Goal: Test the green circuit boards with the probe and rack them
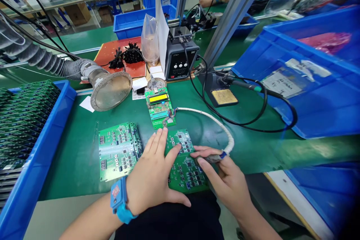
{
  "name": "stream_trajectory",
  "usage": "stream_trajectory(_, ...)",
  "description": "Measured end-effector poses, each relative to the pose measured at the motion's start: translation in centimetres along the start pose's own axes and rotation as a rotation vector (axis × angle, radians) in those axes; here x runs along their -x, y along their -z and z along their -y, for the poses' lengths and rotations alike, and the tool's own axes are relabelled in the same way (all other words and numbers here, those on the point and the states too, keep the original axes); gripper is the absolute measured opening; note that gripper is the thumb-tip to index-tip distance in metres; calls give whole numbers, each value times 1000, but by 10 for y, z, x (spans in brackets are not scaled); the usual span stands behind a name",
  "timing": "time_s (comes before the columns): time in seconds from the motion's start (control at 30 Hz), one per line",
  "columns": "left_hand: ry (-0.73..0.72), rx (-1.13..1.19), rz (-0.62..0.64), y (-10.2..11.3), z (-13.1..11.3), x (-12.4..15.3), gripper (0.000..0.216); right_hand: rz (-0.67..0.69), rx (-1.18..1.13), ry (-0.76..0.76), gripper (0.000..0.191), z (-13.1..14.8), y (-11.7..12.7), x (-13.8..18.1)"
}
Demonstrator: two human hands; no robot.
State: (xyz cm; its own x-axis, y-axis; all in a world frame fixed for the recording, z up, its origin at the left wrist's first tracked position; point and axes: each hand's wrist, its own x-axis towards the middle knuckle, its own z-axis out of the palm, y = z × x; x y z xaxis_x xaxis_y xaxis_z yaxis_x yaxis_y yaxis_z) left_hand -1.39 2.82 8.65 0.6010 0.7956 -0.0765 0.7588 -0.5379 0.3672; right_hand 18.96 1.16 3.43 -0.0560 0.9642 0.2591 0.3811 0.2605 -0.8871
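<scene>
Counter [84, 165]: circuit board [187, 167] lies flat at its near edge, long axis running away from me. My left hand [153, 172], fingers spread, covers its left side; my right hand [227, 180], at its right, has its grip closed around a corded tool [212, 158].

One head-worn camera looks forward and down — close above the hands [154, 174].

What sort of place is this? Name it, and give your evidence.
Probably an electronics assembly workshop, judging by the green rectangular circuit boards, the black box-shaped soldering station and the grey corrugated hose.
</scene>
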Motion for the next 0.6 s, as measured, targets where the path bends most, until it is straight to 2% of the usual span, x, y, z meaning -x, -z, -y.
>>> stream_trajectory(0.33, 51, 15, 51, 4, 0, -3, 120, 2, -26, -9, 11, -2, -1, 1)
stream_trajectory(0.6, 50, 19, 35, 4, -1, -3, 118, -6, -26, -5, 11, -2, -1, 1)
